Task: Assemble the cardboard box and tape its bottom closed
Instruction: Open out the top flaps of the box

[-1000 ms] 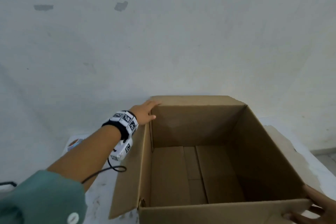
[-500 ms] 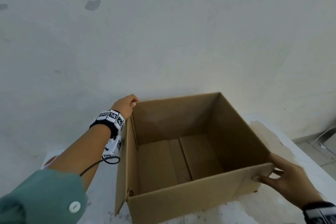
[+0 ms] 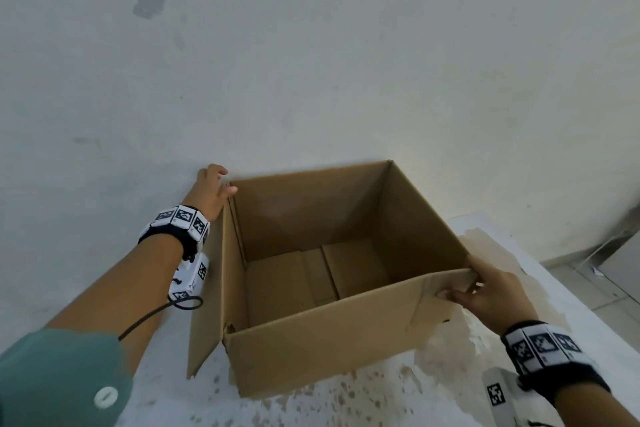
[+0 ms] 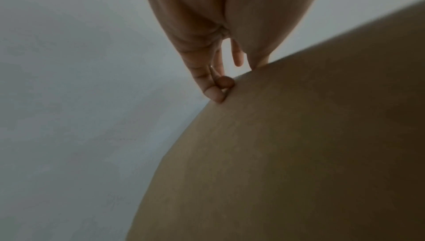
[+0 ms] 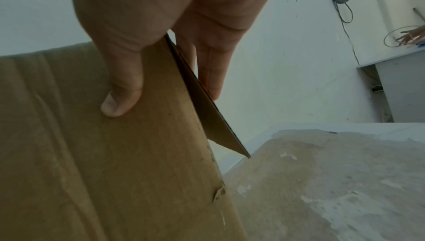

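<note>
Two hands on cardboard box (image 3: 332,291), upright near table's (image 3: 450,392) front edge: right hand (image 3: 493,291) pinching near-right corner, left hand (image 3: 211,191) apparently gripping far-left (grip unclear). Bottom flaps possibly untaped; lifting risks sagging.

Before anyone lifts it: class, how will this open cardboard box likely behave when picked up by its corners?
Probably light: the cardboard box looks empty inside. Its walls may flex, since the right hand pinches only thin board. The folded bottom flaps might sag; no tape is visible.

Plain brown cardboard box (image 3: 322,350), white speckled table (image 3: 363,402), teal sleeve (image 3: 59,381)
</note>
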